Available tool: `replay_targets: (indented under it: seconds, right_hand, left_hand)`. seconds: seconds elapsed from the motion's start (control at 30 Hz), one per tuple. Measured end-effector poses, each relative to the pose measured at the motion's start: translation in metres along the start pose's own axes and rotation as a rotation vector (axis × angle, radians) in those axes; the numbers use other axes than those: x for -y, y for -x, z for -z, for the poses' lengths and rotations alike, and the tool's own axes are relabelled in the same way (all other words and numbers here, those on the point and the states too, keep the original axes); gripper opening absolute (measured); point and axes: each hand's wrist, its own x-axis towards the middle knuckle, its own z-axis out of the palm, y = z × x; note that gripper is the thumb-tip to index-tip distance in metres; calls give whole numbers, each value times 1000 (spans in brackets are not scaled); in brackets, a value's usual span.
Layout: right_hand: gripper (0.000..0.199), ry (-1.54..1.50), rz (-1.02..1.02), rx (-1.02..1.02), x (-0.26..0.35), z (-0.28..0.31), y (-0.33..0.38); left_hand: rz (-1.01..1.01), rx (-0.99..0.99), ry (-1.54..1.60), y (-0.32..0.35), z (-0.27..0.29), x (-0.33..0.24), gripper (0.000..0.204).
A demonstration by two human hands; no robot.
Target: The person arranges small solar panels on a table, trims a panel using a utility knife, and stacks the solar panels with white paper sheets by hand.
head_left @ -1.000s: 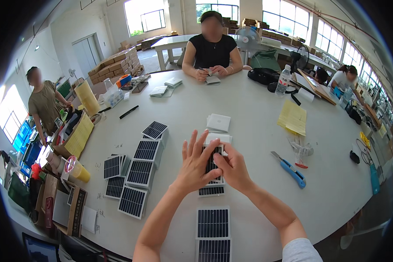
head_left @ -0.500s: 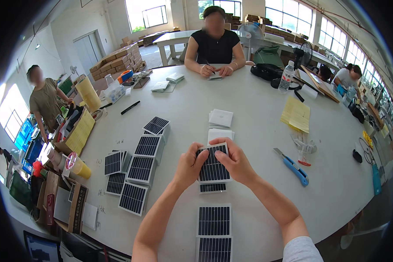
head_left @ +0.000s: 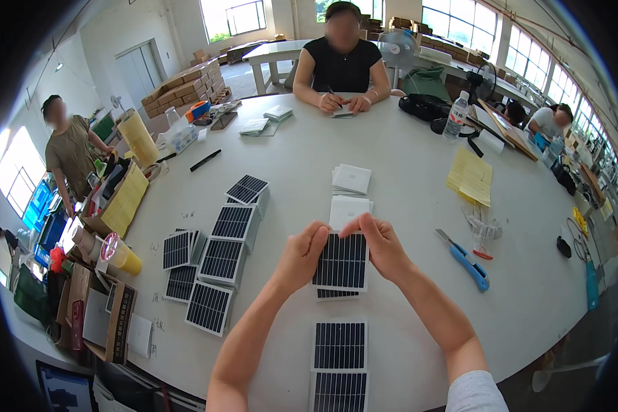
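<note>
White table (head_left: 405, 185) under it all. Solar panel (head_left: 340, 266) is held from both sides: left hand (head_left: 302, 255) curled on its far-left edge, right hand (head_left: 381, 248) closed on its far-right corner. Lower panel (head_left: 336, 295) peeks out at its near edge, white square stack (head_left: 351, 209) just beyond it, utility knife (head_left: 465, 264) well right. Risk: uneven finger pressure could skew it, scuffing the lower panel.

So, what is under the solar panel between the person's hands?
Past the near edge of that solar panel, a strip of another panel shows; the rest beneath is covered.
</note>
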Motion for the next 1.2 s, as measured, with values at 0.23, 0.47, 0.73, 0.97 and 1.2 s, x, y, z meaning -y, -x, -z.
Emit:
replay_targets:
  seconds: [0.23, 0.47, 0.73, 0.97, 1.2]
  right_hand:
    - [39, 104, -236, 43, -14, 24, -13]
    - [12, 966, 454, -539, -7, 34, -24]
    - [14, 1055, 216, -299, -41, 47, -16]
    - [49, 1142, 144, -128, -31, 6, -4]
    - [33, 1065, 207, -459, -43, 29, -19]
  left_hand:
    - [-54, 1, -216, -6, 0, 10, 23]
    - [54, 168, -473, -8, 23, 37, 74]
    - [145, 341, -453, -7, 17, 32, 80]
    - [13, 216, -478, -4, 15, 23, 74]
    - [36, 212, -445, -6, 11, 28, 74]
